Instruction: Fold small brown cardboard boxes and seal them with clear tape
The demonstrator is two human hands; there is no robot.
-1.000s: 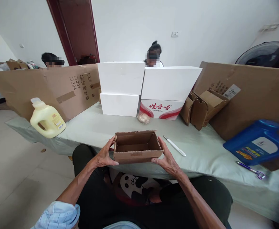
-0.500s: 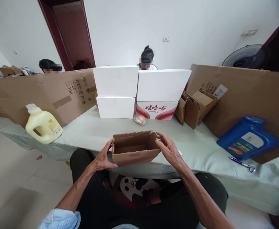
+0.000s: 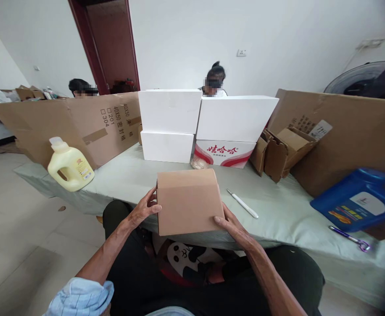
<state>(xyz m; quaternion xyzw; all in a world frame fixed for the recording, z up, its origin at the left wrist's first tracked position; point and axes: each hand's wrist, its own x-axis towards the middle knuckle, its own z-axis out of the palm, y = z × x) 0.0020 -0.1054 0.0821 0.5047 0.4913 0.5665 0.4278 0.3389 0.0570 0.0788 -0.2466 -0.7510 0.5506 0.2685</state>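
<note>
A: Nearest first: how do the hands stand?
B: The left hand [image 3: 144, 210] holds the left end of a brown cardboard box [image 3: 189, 202], thumb on its near face. The right hand [image 3: 234, 226] holds the right end, its thumb on that same face. The box is between them, at the near edge of the green-covered table [image 3: 116, 175].
A: Resting on the cloth?
B: I can't tell. It's tilted, a broad face toward the wearer; whether that's a lid or a side is unclear too.
A: Which step is this?
B: I'd call it two-handed handling of the box, with no tool in use.
A: What would a move from here call for?
B: In my judgement, an even hold at both ends against twisting, and care around the slim white tool [image 3: 242, 203] just beside the right hand.
A: Farther out?
B: A blue container [image 3: 347, 199] at right, a yellow bottle [image 3: 71, 164] at left. Then a crumpled clear bundle [image 3: 199, 163] by a red-and-white box [image 3: 223, 153], three white boxes [image 3: 169, 109] stacked with it, and a person [image 3: 216, 79] behind.
</note>
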